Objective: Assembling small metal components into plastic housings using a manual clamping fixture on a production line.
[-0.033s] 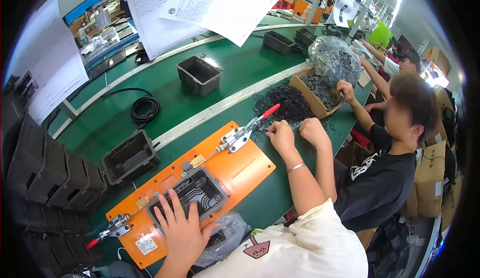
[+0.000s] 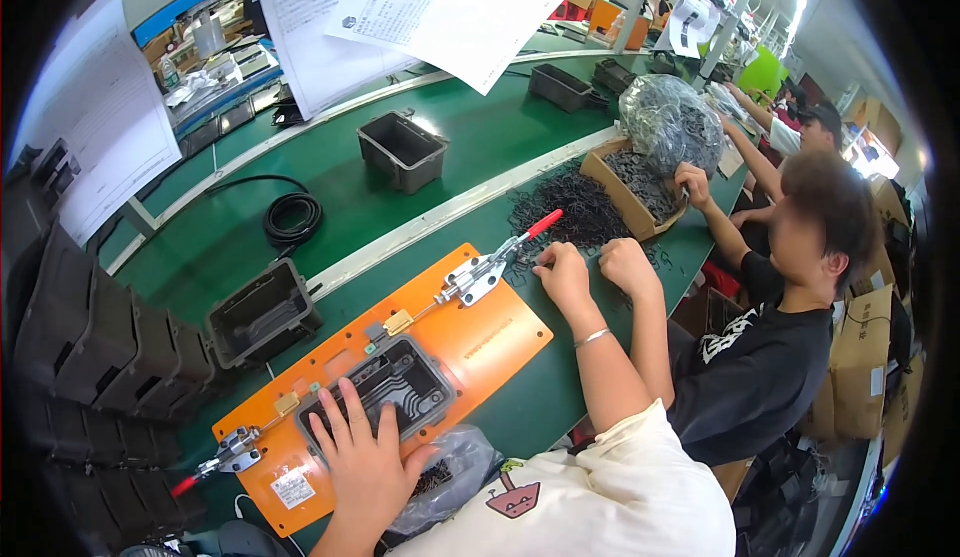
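Observation:
My left hand [image 2: 368,457] lies with fingers spread over the near left edge of a dark grey plastic housing [image 2: 423,382] seated in an orange fixture plate [image 2: 490,342]. Ribbed black shapes show inside the housing; my fingers hide its left part. Stretched out to the right, my right hand [image 2: 565,272], below a thin bracelet, has its fingers curled in a pinch beside a pile of small black clip-like parts [image 2: 565,207]. Whatever it may hold is too small to tell. Red-tipped toggle clamps [image 2: 475,279] sit at both ends of the plate.
A co-worker's hand [image 2: 628,265] is close to mine; their other hand is by a cardboard box [image 2: 640,212] of dark parts and a plastic bag [image 2: 670,122]. Grey housings [image 2: 262,314] stand on the bench, with stacks [image 2: 100,347] at left. A coiled black cable [image 2: 292,219] lies behind.

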Tool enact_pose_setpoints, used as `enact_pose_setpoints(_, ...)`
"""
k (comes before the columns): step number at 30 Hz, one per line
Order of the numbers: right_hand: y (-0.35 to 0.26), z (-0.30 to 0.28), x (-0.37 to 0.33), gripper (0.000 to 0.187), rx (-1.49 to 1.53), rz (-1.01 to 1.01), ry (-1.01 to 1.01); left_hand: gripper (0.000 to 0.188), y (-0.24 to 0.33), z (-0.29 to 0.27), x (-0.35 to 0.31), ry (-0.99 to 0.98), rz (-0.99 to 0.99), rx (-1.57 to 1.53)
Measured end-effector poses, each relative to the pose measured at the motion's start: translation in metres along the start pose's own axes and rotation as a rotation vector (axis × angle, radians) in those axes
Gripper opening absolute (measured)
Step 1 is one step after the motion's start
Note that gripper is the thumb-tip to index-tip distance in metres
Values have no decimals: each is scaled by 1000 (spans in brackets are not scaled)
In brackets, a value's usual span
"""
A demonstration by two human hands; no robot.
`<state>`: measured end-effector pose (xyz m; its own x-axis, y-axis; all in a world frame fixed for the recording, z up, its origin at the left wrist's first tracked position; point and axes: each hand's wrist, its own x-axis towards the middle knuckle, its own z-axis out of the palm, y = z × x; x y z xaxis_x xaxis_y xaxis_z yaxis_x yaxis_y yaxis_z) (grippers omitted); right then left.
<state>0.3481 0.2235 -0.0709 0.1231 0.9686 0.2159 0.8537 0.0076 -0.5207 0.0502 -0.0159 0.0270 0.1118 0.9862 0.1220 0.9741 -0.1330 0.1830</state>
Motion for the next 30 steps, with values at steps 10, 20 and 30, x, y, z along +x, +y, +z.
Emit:
enact_pose_setpoints(10,15,-5,8,23,92,37,-1,63,-4,-4,-3,23,20,-74)
enact_pose_setpoints(20,29,-2,21,20,76,46,-47,62,-5,2,-5,67,47,-88)
enact_pose_setpoints(30,-93,-77,-43,13,1838,-83,-892,65,-11,-6,-25,-8,-53,-109)
